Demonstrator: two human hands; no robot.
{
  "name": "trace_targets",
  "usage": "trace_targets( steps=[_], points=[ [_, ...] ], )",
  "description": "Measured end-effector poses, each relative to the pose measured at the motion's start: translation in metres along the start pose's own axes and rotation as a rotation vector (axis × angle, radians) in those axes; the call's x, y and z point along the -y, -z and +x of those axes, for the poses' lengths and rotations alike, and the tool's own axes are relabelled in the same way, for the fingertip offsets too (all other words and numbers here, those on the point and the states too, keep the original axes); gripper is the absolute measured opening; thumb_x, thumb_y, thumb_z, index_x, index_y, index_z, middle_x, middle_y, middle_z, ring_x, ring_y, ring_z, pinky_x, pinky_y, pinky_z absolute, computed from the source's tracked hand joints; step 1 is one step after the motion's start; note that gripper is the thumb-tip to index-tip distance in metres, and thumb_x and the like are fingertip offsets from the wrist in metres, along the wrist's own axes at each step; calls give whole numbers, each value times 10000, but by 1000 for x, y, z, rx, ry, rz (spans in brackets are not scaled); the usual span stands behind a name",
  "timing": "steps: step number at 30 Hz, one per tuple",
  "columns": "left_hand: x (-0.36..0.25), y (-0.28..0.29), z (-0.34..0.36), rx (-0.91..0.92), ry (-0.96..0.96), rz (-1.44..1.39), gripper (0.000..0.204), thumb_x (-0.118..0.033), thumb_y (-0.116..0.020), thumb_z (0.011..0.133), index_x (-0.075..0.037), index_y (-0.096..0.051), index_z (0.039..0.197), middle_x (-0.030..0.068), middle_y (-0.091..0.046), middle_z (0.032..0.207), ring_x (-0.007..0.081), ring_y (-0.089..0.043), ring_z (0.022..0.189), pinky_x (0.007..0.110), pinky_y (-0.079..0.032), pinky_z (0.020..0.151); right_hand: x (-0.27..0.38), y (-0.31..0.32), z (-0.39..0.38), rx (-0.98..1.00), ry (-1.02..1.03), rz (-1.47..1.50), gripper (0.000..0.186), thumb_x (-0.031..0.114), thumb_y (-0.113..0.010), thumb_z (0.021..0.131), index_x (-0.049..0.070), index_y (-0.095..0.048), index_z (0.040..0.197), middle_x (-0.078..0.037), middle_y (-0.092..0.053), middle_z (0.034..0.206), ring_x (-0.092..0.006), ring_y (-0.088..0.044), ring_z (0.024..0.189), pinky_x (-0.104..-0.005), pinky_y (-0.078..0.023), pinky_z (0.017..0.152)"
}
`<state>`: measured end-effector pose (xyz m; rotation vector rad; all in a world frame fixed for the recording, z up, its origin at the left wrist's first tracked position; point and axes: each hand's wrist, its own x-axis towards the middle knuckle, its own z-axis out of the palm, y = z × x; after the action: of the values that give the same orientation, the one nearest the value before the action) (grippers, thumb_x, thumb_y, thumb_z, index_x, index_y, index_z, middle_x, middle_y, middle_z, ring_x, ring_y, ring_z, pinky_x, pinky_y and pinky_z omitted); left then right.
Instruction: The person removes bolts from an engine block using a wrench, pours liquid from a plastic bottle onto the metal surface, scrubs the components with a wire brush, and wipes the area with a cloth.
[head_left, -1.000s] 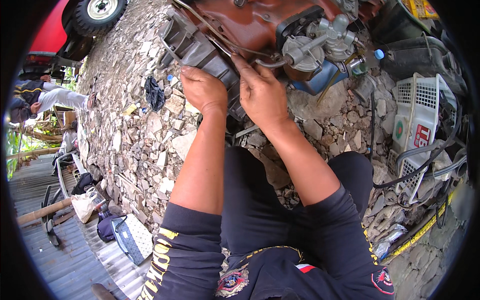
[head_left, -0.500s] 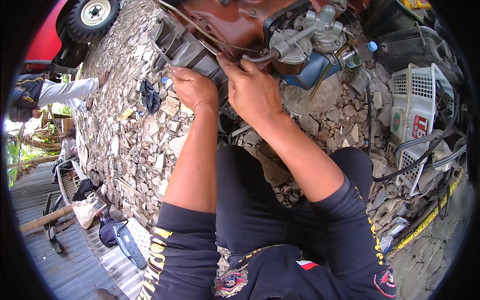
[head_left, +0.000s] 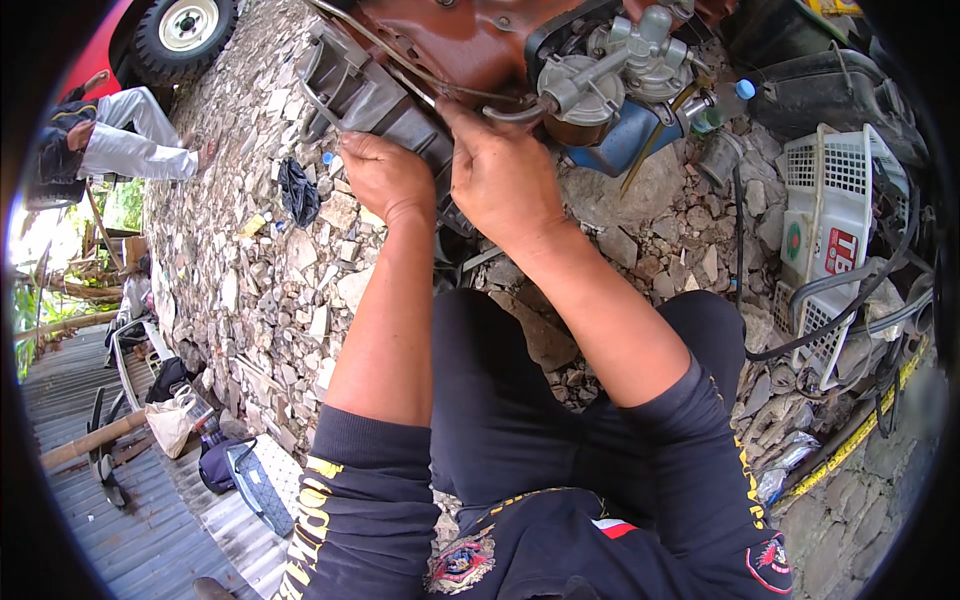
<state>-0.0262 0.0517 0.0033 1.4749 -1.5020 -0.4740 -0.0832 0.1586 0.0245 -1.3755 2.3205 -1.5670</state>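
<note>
- Broken stones cover the ground [head_left: 250, 310], running from the wearer's knees to the far left.
- Corrugated metal sheets [head_left: 130, 545] lie at the lower left.
- A red vehicle [head_left: 92, 50] stands at the upper left, with a black tyre on a pale wheel [head_left: 188, 25].
- Another person [head_left: 70, 150], in pale trousers and a dark top, is near that vehicle.
- A reddish-brown metal body [head_left: 450, 45] fills the top centre, beyond the wearer's hands.
- A white plastic crate [head_left: 800, 235] rests on its side at the right, with dark hoses in front of it.
- The grey cast housing [head_left: 350, 90] lies along the left side of the reddish-brown body, directly ahead of the wearer.
- A silvery unit with a round cover [head_left: 585, 95] sits right of the hands, above a blue container [head_left: 625, 140].
- The left hand [head_left: 388, 180] grasps the housing's near edge, thumb on top, other fingers hidden.
- The right hand [head_left: 505, 185] stretches its index finger forward, remaining fingers bent; whether it grips anything cannot be told.
- A crumpled black bag [head_left: 298, 193] lies on the stones.
- A slim metal rod [head_left: 410, 85] reaches the right index fingertip, beside the housing.
</note>
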Motion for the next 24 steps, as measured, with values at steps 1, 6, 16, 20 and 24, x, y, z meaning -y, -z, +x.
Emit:
trace_targets(
  steps=[1,6,16,20,24],
  points=[
    [-1,1,0,-3,1,1,589,-408,-255,1013,82,-574,1088,355,-597,1048,539,-534,992,531,-433,857,-1,-3,-2,2,-15,-14,376,40,-560,816,116,-647,1174,-194,-663,965,-379,-652,828,-445,-538,710],
    [6,0,4,-31,-35,-2,586,-409,-252,1014,76,-573,1085,357,-597,1040,540,-533,987,534,-431,848,5,2,-4,8,-55,16,387,50,-565,818,124,-643,1190,-197,-660,963,-384,-653,832,-440,-538,743],
    [-3,5,-1,37,40,11,586,-418,-259,1009,68,-574,1097,352,-601,1048,532,-542,997,537,-434,867,8,-23,-5,-173,-113,179,298,76,-566,865,88,-669,1144,-222,-657,839,-390,-650,783,-418,-523,702],
    [-6,3,0,15,61,17,583,-418,-259,1009,64,-576,1094,349,-602,1048,532,-541,996,536,-432,869,7,-9,-2,-33,-163,311,288,97,-544,894,85,-665,1156,-227,-643,777,-373,-653,737,-381,-515,649],
    [-5,5,-1,-3,24,-12,576,-410,-261,1009,64,-578,1091,347,-603,1050,530,-541,995,531,-433,866,1,5,4,-16,4,-17,334,62,-547,843,92,-662,1155,-187,-664,879,-358,-657,795,-425,-532,705]
  ],
)
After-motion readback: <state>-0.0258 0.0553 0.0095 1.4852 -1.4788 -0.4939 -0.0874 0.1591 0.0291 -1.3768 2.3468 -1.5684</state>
